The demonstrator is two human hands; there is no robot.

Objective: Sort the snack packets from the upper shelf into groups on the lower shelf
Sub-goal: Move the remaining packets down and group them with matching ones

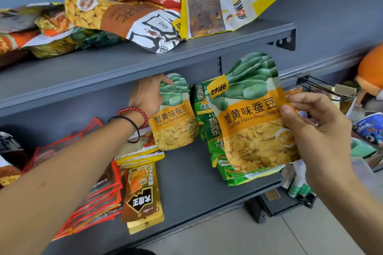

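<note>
The left hand, a red bead bracelet and a black band on its wrist, grips the top of a small green-and-orange plastic pouch of yellow beans. The thumb is hooked over the pouch's upper edge and the fingers are hidden behind. That pouch stands upright at the back of the grey metal lower shelf, just under the front lip of the grey upper shelf.

The right hand pinches the right edge of a matching, larger-looking pouch, thumb on the face and curled fingers behind. It holds the pouch in the air before a stack of green foil packets at the lower shelf's right end, covering most of them.

Left of the first pouch lie flat yellow-trimmed packets. Nearer the front edge are brown-and-gold packets and a fan of clear red-bordered packets. Bare shelf runs between these and the green stack.

On the upper shelf a loose heap of mixed packets crowds the left and middle, and its right end by the bracket is bare. A black wire hook juts out beyond the right hand.

Both pouches read "Crab Roe Flavor Broad Beans". An upside-down yellow-and-white packet in the heap seems to read "TANGMOUMOU"
</note>
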